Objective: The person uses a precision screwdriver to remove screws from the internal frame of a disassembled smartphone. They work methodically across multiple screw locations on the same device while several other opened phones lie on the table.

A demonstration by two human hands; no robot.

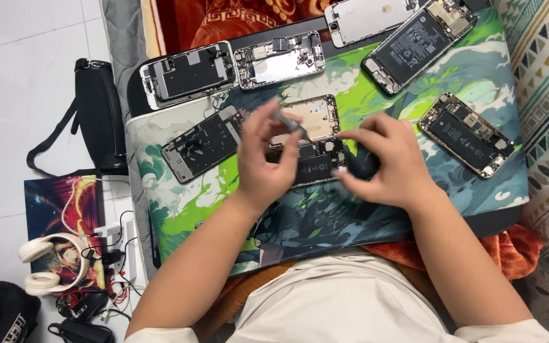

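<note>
Grey metal, a slim tool, sits pinched in the left hand over an opened phone on the green mat. The right hand presses fingertips together at the phone's edge. A slip of the tip could gouge exposed parts.

Headphones (cream), black bag.

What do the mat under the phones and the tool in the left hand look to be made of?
Mat: likely soft fabric-topped rubber, matte printed green and blue artwork, dark rounded edge. Tool in the left hand: looks like grey metal with a dull sheen, though blurred, so plastic is possible.
</note>
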